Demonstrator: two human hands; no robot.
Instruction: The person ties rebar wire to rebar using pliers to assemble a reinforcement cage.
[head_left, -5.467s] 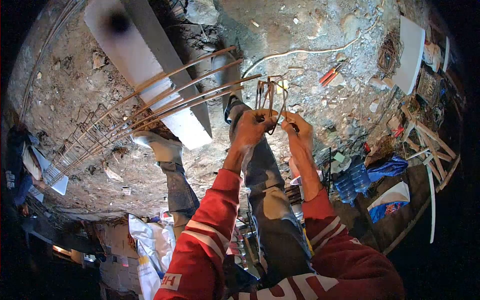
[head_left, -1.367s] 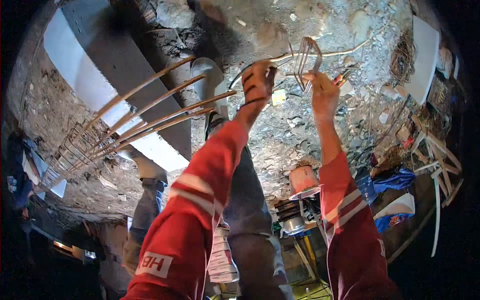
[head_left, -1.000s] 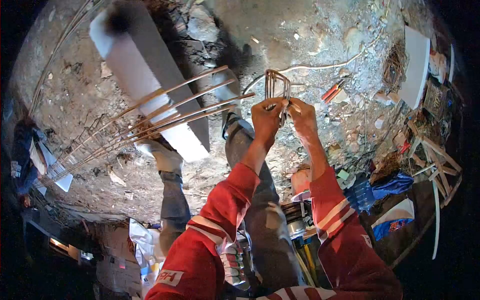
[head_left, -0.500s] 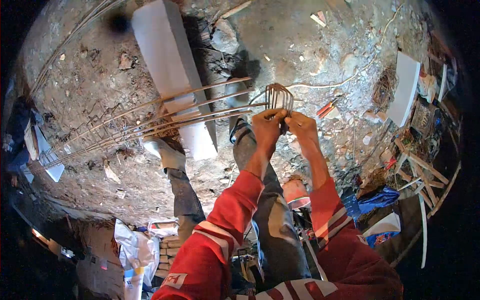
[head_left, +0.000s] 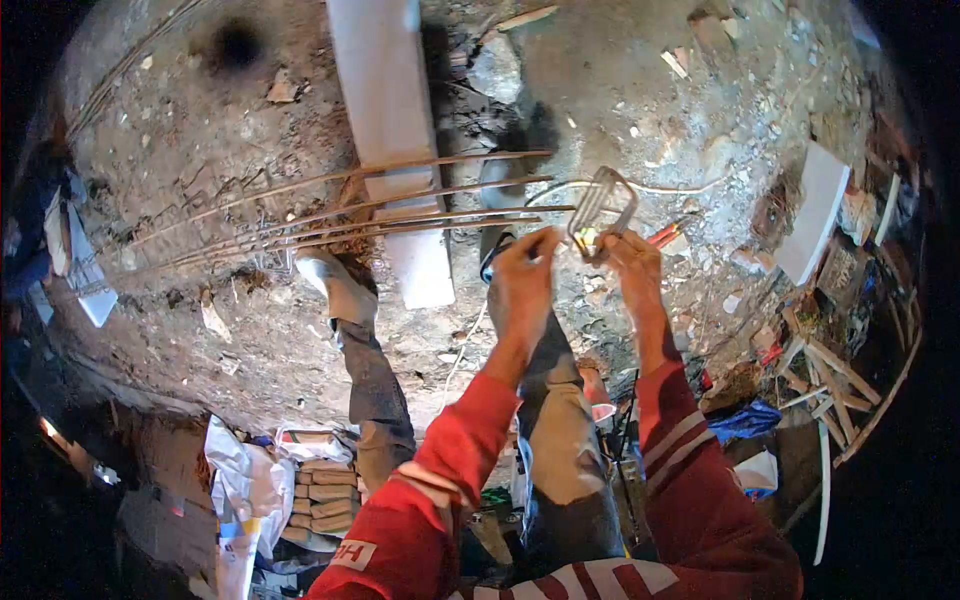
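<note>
My right hand point(head_left: 633, 262) is closed on the lower end of a bundle of bent wire frames point(head_left: 606, 205), which tilts upward from the fingers. Just left of the bundle is my left hand point(head_left: 525, 275), fingers bent together near its lower end; whether they hold anything is too blurred to tell. Long metal rods point(head_left: 440, 216) run from the left across a pale block point(head_left: 388, 110), their right ends close to my left hand. More wire frames hang around the rods at the far left. Red-handled pliers point(head_left: 664, 236) lie on the ground beyond my right hand.
A pale board point(head_left: 812, 212) and wooden sticks point(head_left: 840, 375) lie at the right. White sacks point(head_left: 235, 480) and stacked brown bags point(head_left: 325, 497) are at the lower left. A stone point(head_left: 495, 70) sits near the top. My legs stand below the rods.
My hands have moved apart. The wire frame bundle has tilted and now sits at my right hand. The view has shifted, so the block and rods appear further right.
</note>
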